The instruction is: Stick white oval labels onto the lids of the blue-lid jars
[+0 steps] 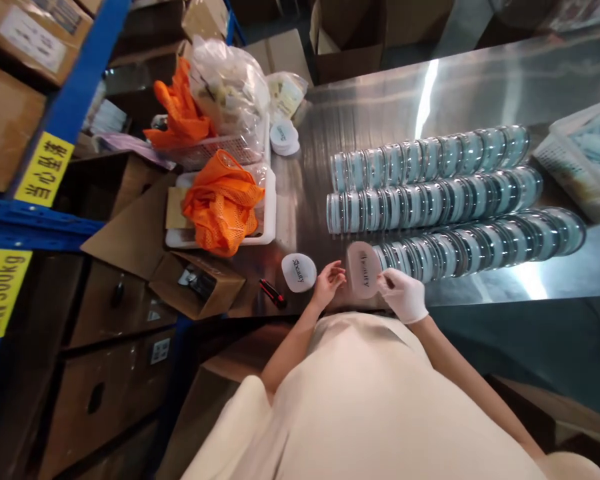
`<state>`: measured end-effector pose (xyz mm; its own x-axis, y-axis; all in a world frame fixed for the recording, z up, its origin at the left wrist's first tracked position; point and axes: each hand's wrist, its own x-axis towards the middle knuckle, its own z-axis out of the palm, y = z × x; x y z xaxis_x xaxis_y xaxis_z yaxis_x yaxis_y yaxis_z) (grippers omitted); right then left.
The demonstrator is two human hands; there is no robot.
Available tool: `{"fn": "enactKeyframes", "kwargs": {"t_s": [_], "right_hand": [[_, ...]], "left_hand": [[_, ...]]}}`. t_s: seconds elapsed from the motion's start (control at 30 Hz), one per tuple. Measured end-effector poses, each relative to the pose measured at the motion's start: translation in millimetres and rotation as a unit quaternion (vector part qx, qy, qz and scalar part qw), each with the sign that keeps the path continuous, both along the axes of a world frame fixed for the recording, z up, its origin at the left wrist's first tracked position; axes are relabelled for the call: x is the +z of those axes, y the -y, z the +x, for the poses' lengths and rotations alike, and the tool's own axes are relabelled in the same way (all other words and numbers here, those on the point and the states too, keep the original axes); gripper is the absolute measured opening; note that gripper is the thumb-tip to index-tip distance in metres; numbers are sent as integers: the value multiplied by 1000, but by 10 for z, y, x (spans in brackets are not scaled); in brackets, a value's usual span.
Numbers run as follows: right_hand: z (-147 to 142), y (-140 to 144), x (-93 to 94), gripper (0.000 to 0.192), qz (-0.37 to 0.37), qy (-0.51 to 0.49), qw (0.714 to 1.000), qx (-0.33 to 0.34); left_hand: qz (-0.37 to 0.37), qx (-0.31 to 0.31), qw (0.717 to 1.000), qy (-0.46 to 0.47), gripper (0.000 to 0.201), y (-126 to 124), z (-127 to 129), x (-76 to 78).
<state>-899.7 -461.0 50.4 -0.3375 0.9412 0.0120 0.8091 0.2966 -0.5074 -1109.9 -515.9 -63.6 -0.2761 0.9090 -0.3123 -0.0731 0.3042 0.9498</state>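
While both hands (365,283) pinch the oval pad (363,269), its lettering stays half-legible.

Both forearms reach forward, converging; the bare left hand (329,283) has fingers curled, thumb up, close beside the white-gloved right hand (404,295), whose fingers pinch together

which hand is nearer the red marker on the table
Left. The bare left hand is just right of the red marker; the gloved right hand is farther right, beyond the oval pad both hold.
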Motion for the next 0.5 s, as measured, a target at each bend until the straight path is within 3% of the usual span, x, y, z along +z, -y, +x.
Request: {"fn": "enactKeyframes", "kwargs": {"t_s": [0.13,0.23,0.33,0.43,0.5], "right_hand": [[138,4,171,28,64,75,994,43],[81,46,292,25,53,111,989,86],[-3,75,400,25,51,137,986,83],[-101,30,396,26,-10,197,977,84],[-203,-50,283,28,-71,238,964,92]], "left_hand": [[-32,-63,992,-100,74,-116,75,-78],[-29,-114,991,-56,62,-128,97,-121],[-43,-138,989,-10,58,-111,100,-153],[-47,-146,988,8,57,-105,84,-183],[-44,-150,987,19,57,-112,74,-203]]}}
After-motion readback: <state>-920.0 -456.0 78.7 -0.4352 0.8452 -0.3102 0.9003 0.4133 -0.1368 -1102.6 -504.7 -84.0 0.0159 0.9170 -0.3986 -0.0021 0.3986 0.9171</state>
